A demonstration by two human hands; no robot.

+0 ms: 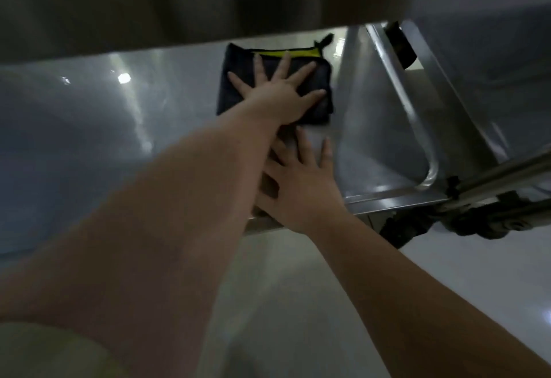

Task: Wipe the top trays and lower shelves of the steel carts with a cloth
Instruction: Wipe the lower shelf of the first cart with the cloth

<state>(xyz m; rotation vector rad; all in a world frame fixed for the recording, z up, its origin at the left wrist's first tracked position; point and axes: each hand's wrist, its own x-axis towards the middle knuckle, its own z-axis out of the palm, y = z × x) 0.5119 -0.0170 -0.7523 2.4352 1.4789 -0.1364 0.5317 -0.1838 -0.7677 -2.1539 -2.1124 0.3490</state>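
The cloth (pixel 231 98) lies flat on the shelf (pixel 89 127) beneath the left hand (pixel 277 94).

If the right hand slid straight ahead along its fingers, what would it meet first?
Most likely the near edge of the dark cloth, which the left hand presses flat on the shelf; depth is unclear.

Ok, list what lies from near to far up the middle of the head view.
Pale glossy floor → right hand, flat on the near edge of the grey steel lower shelf → left hand, fingers spread, pressing on the dark folded cloth with a yellow-green strip.
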